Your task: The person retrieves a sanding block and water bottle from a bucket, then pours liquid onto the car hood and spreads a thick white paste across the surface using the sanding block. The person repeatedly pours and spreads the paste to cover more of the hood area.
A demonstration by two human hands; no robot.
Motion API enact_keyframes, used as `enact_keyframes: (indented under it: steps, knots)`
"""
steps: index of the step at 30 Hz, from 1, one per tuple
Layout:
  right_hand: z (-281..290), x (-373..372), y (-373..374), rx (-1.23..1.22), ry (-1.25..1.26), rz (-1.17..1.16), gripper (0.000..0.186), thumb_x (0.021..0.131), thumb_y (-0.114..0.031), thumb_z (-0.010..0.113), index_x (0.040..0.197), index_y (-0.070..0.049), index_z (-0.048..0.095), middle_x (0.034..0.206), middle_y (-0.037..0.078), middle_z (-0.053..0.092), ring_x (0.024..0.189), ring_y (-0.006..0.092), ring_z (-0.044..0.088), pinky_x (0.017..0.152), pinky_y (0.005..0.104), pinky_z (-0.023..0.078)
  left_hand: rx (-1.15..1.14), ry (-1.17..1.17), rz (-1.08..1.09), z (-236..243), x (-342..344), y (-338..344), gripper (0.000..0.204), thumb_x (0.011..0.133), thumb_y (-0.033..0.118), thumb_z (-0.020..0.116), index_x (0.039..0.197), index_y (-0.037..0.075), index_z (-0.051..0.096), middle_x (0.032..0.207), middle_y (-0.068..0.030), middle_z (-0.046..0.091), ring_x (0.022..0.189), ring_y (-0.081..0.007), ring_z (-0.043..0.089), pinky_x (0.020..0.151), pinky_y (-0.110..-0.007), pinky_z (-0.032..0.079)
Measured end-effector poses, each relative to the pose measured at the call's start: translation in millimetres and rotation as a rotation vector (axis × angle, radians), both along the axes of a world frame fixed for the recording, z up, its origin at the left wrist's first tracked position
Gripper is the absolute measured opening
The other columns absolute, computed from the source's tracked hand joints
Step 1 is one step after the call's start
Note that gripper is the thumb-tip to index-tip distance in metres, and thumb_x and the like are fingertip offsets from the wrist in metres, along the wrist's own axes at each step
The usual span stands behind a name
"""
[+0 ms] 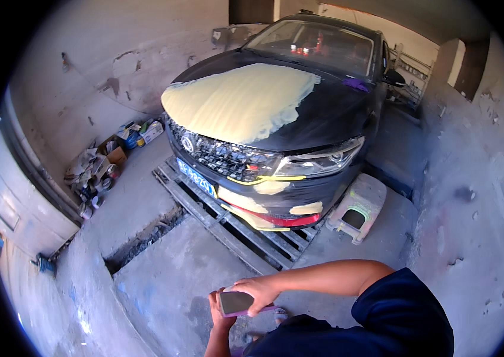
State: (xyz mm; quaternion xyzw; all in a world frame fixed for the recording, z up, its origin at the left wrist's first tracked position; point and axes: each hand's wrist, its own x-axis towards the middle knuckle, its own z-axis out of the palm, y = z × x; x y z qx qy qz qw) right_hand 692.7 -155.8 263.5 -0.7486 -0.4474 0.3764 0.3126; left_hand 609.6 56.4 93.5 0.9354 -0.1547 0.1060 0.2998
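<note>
Low in the head view, in front of my body, I hold a flat rectangular sanding block (235,302) with a grey face and a purple edge. My right hand (259,291) grips it from the right, thumb along its side. At its left end, my left hand (218,312) has its fingers against the block; part of that hand is hidden. Ahead stands a dark car (329,119). A wide patch of pale yellow filler (240,98) covers much of its hood, and smaller filler patches (306,208) lie on the bumper, with yellow tape along some edges.
A worn plastic stool (366,195) stands by the bumper's right corner. Slatted grating (216,229) lies under the car's front, and a trench (145,241) cuts the floor to its left. Boxes and cans (100,163) crowd the left wall. A purple cloth (356,84) rests on the hood.
</note>
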Motion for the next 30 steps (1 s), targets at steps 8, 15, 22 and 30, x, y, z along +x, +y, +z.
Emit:
enact_keyframes:
  steps: [8, 15, 22, 30]
  knots:
    - [-37, -15, -48, 0.169, 0.468, -1.022, 0.068, 0.078, -0.033, 0.076, 0.131, 0.001, 0.05, 0.115, 0.012, 0.062, 0.106, 0.0188, 0.058, 0.092, 0.0351, 0.047, 0.042, -0.012, -0.006, 4, 75, -72, 0.056, 0.073, 0.022, 0.071, 0.124, 0.007, 0.051, 0.121, -0.0101, 0.057, 0.115, -0.0351, 0.051, 0.099, -0.05, 0.039]
    - [1, -51, -102, 0.105, 0.265, -1.092, 0.081, 0.078, -0.035, 0.076, 0.141, 0.001, 0.039, 0.128, 0.021, 0.053, 0.12, 0.0305, 0.053, 0.102, 0.0386, 0.043, -0.071, 0.015, -0.458, -1, 111, -129, 0.062, 0.07, 0.021, 0.073, 0.126, 0.008, 0.048, 0.125, -0.0117, 0.056, 0.117, -0.0359, 0.049, 0.099, -0.051, 0.039]
    - [23, -97, -183, -0.066, -0.136, -1.184, 0.079, 0.073, -0.039, 0.079, 0.132, 0.004, 0.05, 0.124, 0.026, 0.056, 0.113, 0.0382, 0.057, 0.097, 0.0402, 0.045, -0.052, -0.011, -0.513, 9, 83, -241, 0.065, 0.067, 0.018, 0.073, 0.125, 0.007, 0.048, 0.119, -0.0103, 0.057, 0.116, -0.0349, 0.049, 0.097, -0.047, 0.039]
    - [1, -146, -346, -0.014, -0.225, -1.087, 0.082, 0.072, -0.039, 0.079, 0.134, 0.004, 0.045, 0.125, 0.025, 0.054, 0.12, 0.0368, 0.052, 0.101, 0.0395, 0.043, -0.084, -0.092, -0.699, -1, 55, -393, 0.062, 0.067, 0.017, 0.074, 0.124, 0.005, 0.05, 0.119, -0.0136, 0.056, 0.112, -0.0374, 0.051, 0.096, -0.046, 0.041]
